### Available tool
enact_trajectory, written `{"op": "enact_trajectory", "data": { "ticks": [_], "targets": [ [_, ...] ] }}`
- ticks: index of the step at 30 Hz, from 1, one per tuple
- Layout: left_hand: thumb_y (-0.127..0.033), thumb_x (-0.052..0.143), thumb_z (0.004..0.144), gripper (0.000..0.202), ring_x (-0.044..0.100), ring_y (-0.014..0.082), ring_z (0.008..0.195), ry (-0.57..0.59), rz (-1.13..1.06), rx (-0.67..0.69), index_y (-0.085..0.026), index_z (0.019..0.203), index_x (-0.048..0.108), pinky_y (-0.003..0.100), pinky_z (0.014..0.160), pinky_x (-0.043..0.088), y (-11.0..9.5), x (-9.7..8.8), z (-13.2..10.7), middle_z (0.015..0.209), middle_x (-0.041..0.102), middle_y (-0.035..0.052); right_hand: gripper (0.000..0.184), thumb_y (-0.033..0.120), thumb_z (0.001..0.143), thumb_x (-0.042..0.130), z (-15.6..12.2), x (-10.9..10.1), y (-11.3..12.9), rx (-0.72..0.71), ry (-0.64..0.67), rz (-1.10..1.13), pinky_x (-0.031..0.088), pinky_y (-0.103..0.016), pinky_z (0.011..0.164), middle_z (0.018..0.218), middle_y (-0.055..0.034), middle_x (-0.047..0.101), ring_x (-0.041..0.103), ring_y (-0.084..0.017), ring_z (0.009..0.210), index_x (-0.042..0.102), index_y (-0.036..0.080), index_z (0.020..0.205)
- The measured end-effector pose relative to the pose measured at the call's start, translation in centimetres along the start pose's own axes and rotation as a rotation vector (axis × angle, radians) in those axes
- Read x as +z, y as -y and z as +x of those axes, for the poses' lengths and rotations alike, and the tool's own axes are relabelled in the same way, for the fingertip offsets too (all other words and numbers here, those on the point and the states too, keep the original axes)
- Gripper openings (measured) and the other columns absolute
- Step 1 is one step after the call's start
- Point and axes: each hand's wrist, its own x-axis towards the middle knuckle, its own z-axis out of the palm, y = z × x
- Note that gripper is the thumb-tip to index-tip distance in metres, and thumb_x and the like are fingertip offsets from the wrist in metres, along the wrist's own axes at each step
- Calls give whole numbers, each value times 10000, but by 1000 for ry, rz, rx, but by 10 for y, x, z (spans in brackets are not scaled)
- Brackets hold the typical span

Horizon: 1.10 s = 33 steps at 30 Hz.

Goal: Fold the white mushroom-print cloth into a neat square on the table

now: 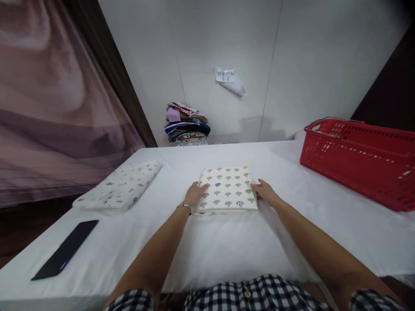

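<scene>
A folded white cloth (227, 190) printed with mushrooms lies flat on the white-covered table in front of me. Most of the mushrooms are grey-brown, a few are coloured. My left hand (195, 194) holds its left edge, thumb on top and the other fingers partly hidden along the side. At the opposite edge, my right hand (264, 190) grips the cloth, its thumb near the top surface and some fingers out of sight beneath or behind the edge. A bracelet (186, 208) circles my left wrist.
Another folded white printed cloth (119, 188) lies at the left, with a dark flat object (66, 250) nearer me. A red plastic basket (359, 160) stands at the right. Stacked folded fabrics (187, 125) sit beyond the table's far edge, by the wall. A pink curtain (58, 95) hangs left.
</scene>
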Motion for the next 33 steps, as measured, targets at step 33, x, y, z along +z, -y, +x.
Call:
{"op": "enact_trajectory", "data": {
  "ticks": [33],
  "targets": [
    [-545, 690, 661, 652, 561, 316, 1115, 85, -61, -130, -111, 1134, 575, 338, 876, 441, -18, 26, -22, 1231, 589, 193, 956, 309, 729, 678, 46, -33, 16, 77, 194, 145, 529, -341, 765, 1308, -131, 542, 617, -235, 1012, 98, 223, 1484]
  ]
}}
